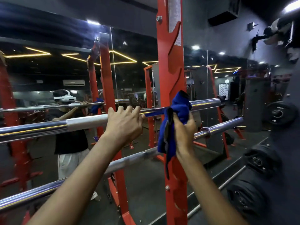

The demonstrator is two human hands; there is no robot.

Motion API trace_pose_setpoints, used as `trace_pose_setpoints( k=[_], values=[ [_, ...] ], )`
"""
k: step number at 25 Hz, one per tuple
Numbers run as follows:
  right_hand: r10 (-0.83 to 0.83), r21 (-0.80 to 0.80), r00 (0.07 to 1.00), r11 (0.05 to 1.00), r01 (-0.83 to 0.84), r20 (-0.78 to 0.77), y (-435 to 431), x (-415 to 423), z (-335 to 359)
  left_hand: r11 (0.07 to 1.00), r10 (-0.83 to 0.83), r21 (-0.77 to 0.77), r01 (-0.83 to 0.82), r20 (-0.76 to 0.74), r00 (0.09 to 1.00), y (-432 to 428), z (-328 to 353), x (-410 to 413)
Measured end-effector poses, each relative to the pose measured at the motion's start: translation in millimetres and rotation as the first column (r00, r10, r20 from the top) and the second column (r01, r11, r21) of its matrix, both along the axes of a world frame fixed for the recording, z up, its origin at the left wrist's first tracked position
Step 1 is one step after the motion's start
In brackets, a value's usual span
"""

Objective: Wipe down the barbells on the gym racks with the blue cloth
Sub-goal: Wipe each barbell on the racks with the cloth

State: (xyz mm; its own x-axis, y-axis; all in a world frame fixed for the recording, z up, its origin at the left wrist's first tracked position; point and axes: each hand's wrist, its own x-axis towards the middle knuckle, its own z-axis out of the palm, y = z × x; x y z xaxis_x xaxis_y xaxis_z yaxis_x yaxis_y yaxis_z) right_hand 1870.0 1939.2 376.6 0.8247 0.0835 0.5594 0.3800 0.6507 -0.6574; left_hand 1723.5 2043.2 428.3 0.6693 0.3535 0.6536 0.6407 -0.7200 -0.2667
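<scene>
The left hand reaches forward with the forearm straight. Its palm faces down and its fingers curl over the top of the upper barbell, gripping it where the matte grip section meets the thinner polished part. The right hand is raised just to the right of it, wrist bent back, with its fingers closed round a bunched blue cloth. The cloth is pressed over the same bar, right at the red rack upright. One dark-edged tail of the cloth hangs down past the wrist, in front of the upright.

The right fingertips are buried in the cloth, so it is not clear whether they also wrap round the bar. The cloth covers the spot where the bar meets the upright.

The lower barbell runs slanting beneath both forearms, which cross in front of its middle. Its left end is cut off by the frame edge.

Behind the rack, a mirror shows the person's reflection. Dark weight plates sit at the right, blurred and hard to read.
</scene>
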Motion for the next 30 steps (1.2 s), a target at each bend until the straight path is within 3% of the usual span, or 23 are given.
trace_pose_setpoints(
  k=[2,4,9,13,17,23,25,28,30],
  values=[
    [-0.171,-0.141,0.973,0.971,0.193,0.155,-19.7,34.0,6.4,0.999,-0.033,0.013,0.033,-0.02,0.999,0.7,4.1,22.5],
    [-0.3,-0.275,0.898,0.878,0.392,0.323,-27.8,65.7,11.2,0.998,-0.049,0.037,0.05,-0.042,0.998,3.5,10.2,35.5],
    [-0.286,-0.288,0.751,0.797,0.532,0.595,-14.5,118.7,24.9,0.999,-0.03,0.02,0.032,-0.1,0.995,4.7,21.9,47.9],
    [-0.344,-0.276,0.784,0.8,0.532,0.516,-7.0,157.5,54.5,0.999,-0.007,-0.055,-0.001,-0.142,0.99,-1.4,39.4,67.4],
    [-0.361,-0.218,0.66,0.748,0.627,0.659,-10.1,179.0,37.9,0.993,-0.117,-0.024,0.116,-0.093,0.989,2.4,30.7,76.8],
    [-0.296,-0.207,0.534,0.693,0.691,0.792,-11.3,202.7,4.0,0.98,-0.081,0.172,0.103,-0.131,0.988,6.7,20.2,79.7],
    [-0.353,-0.202,0.595,0.715,0.669,0.722,-12.6,216.6,15.1,0.969,-0.105,0.208,0.131,-0.131,0.986,4.5,14.5,81.9],
    [-0.388,-0.361,0.755,0.702,0.614,0.529,-18.0,234.1,39.9,0.975,-0.12,0.17,0.14,-0.121,0.985,-3.7,8.2,90.0],
    [-0.337,-0.372,0.745,0.703,0.606,0.576,-15.9,231.9,39.9,0.978,-0.096,0.174,0.111,-0.092,0.991,-9.2,4.6,95.8]
  ],
)
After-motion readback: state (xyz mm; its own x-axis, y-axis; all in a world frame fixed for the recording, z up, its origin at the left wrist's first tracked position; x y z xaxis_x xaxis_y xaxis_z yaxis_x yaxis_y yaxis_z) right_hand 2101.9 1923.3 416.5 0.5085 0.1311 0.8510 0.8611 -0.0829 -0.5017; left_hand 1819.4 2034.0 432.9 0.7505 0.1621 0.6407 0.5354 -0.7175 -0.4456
